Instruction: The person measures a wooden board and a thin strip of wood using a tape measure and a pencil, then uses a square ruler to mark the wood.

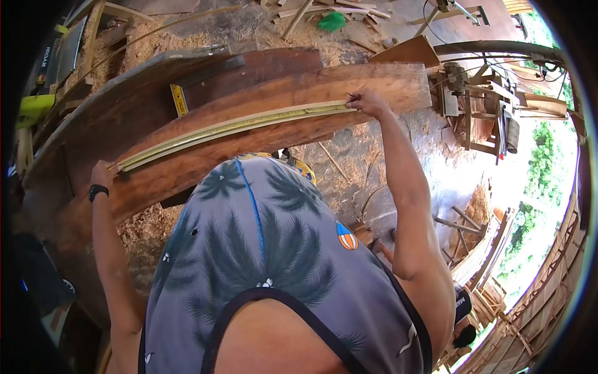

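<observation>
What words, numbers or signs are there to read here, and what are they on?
"RYOBI": black machine, far left.
"MA", rest unclear: dark cap, lower right.
Yellow tool on the wood: lettering too blurred.
Long yellow strip: any marks are too small.

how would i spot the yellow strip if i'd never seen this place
Find the big reddish-brown plank lying crosswise beyond the palm-print shirt. On it, the yellow strip stretches between the left hand and the right hand. It is long, thin and pale-edged, unlike the short yellow tool with dark markings farther back.
</observation>
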Available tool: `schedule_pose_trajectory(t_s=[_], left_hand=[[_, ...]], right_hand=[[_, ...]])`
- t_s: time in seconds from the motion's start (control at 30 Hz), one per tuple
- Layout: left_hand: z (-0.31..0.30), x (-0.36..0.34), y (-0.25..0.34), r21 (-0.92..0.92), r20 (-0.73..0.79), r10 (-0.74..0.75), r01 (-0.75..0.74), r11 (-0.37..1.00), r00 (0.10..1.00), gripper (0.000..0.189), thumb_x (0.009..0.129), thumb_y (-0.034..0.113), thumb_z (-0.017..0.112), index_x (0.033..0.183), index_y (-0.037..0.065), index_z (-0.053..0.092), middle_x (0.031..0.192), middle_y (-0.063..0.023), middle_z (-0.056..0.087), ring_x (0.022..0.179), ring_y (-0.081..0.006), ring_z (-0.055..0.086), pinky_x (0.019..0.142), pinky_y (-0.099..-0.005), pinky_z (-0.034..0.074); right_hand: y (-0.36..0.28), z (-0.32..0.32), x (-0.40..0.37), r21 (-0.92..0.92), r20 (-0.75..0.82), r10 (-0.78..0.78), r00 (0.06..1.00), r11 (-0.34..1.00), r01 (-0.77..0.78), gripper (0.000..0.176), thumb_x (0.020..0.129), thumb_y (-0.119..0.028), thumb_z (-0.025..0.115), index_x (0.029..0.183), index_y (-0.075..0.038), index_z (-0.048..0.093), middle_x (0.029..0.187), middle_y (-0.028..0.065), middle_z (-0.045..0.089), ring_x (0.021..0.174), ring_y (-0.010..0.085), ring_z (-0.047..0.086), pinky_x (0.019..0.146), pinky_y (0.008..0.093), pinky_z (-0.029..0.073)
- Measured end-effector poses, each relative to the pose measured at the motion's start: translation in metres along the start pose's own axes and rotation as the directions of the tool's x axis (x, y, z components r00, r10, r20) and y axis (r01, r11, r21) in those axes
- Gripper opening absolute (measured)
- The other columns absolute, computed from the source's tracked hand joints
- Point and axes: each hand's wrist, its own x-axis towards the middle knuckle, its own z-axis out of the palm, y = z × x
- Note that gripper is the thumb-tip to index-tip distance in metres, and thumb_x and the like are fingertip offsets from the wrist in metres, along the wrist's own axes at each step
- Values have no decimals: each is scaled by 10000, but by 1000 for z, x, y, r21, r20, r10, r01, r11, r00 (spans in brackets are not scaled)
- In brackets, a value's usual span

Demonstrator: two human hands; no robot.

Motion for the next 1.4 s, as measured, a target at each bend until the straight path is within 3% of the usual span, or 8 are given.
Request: schedule_pose_trajectory(t_s=[0.2,0.73,0.97,1.03,1.07,1.17,1.2,1.4], left_hand=[[2,-1,-1,54,23,5,-6,999,1000,425,790,382,796,1037,37,775,1019,-197,695,993,-351,669,889,-405,521],[3,0,-2,11,46,-56,56,998,997,408,798,374,802,1042,47,779,1042,-186,696,1015,-341,669,906,-397,523],[-5,-2,11,2,55,-77,77,997,996,350,801,349,793,1011,69,789,994,-184,726,982,-336,682,898,-403,535],[-11,-4,20,-122,93,-33,44,992,995,338,832,410,781,980,106,796,1020,-174,708,979,-322,678,891,-412,533],[-8,-7,22,-113,74,-54,63,992,996,318,846,413,766,972,123,796,1019,-164,711,977,-330,676,884,-414,536],[-3,-5,12,4,43,-5,5,1000,999,272,865,401,721,989,173,800,1016,-153,730,976,-348,685,863,-435,553],[-10,-7,18,-35,61,-56,58,998,997,262,851,383,736,993,173,800,1009,-150,735,981,-350,685,877,-432,550],[-28,-15,42,-62,120,-293,301,952,949,365,792,406,809,1047,146,788,1036,-183,724,997,-369,675,883,-445,540]], right_hand=[[-21,28,4,-4,-127,-12,992,1000,12,233,821,-169,820,957,9,757,825,57,735,770,132,645,735,303,509],[-40,32,-3,65,-98,6,995,998,1,224,814,-206,832,960,-44,779,841,45,749,798,121,664,761,307,512],[-45,27,-8,-134,-108,-4,994,991,-10,238,859,-290,784,987,-89,788,855,56,751,790,139,664,752,322,506],[-39,26,-5,-179,-68,-27,997,984,15,291,869,-346,764,1003,-89,784,890,75,760,807,154,675,760,330,510],[-22,31,3,-37,-49,-8,999,999,6,295,868,-334,765,993,-67,777,882,76,757,782,144,660,748,340,508],[-18,34,6,-42,-66,-75,995,997,72,256,880,-264,765,920,-12,748,771,38,698,719,109,597,690,300,480],[-44,32,-5,-5,-61,-50,997,999,50,162,884,-152,747,919,5,740,796,15,686,750,93,587,696,288,475],[-24,35,6,183,-56,-17,998,983,27,110,865,-106,747,926,-16,753,764,-50,645,682,52,514,633,244,398]])
